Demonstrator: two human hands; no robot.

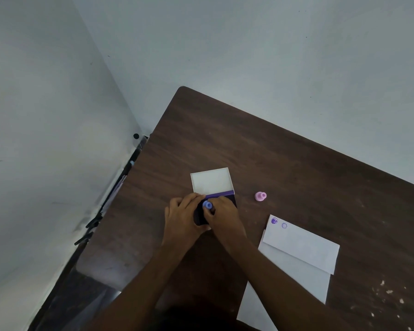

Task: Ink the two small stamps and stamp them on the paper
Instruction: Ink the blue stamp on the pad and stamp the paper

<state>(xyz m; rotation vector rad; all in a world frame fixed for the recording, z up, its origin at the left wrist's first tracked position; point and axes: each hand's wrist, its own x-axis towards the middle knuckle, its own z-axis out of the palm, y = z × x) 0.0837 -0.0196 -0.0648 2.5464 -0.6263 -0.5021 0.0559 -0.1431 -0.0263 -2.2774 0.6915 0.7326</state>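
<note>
An ink pad [230,199] with dark purple ink lies open on the brown table, its white lid [212,181] flipped back. My right hand [222,217] pinches a small blue stamp [207,205] and holds it down on the pad. My left hand [182,217] grips the pad's left side. A small pink stamp [260,196] stands alone to the right. Folded white paper [301,247] lies further right, with two purple round prints [279,223] near its top left corner.
The table [296,168] stands in a corner between grey walls. Its left edge runs diagonally, with dark cables [91,225] hanging beside it. Pale flecks mark the tabletop at the lower right.
</note>
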